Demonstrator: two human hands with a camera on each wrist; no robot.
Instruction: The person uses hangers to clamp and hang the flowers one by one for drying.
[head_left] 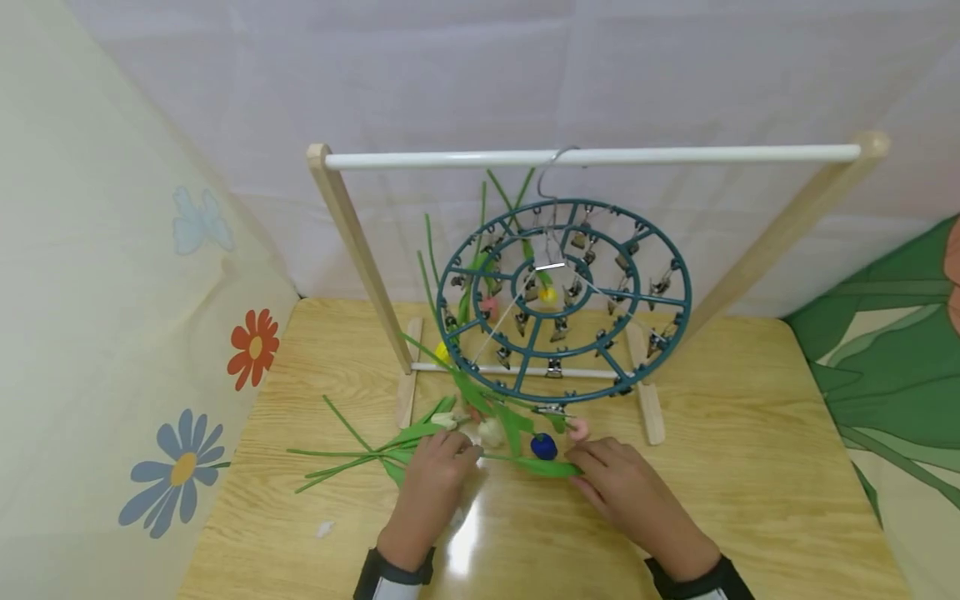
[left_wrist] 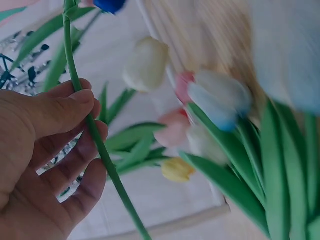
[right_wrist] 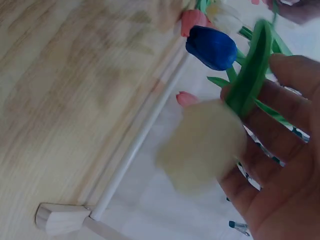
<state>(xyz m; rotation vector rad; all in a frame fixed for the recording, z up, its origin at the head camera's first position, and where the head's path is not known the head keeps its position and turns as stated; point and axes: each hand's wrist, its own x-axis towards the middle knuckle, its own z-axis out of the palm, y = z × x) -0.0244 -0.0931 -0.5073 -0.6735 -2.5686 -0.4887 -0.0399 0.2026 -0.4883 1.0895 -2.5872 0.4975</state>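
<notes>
Several artificial tulips lie on the wooden table (head_left: 750,467) below a teal round clip hanger (head_left: 562,300). My left hand (head_left: 456,452) pinches a thin green stem (left_wrist: 102,150) between thumb and fingers; that stem runs up to a blue tulip (left_wrist: 110,4). My right hand (head_left: 583,463) holds the broad green leaf (right_wrist: 250,70) beside the same blue tulip (head_left: 543,447) (right_wrist: 212,47). A white tulip (head_left: 491,432) (right_wrist: 202,145) lies between the hands, blurred in the right wrist view. Pink tulips (head_left: 577,429) (left_wrist: 172,127), a pale blue one (left_wrist: 220,97) and a yellow one (left_wrist: 176,169) crowd close by.
The hanger hangs by a metal hook from a white rod (head_left: 600,155) on a wooden rack (head_left: 352,250), with several tulips clipped upside down. Loose green stems (head_left: 337,458) spread left on the table. The rack's white bottom rail (right_wrist: 140,140) and wooden foot (right_wrist: 62,217) lie near my right hand.
</notes>
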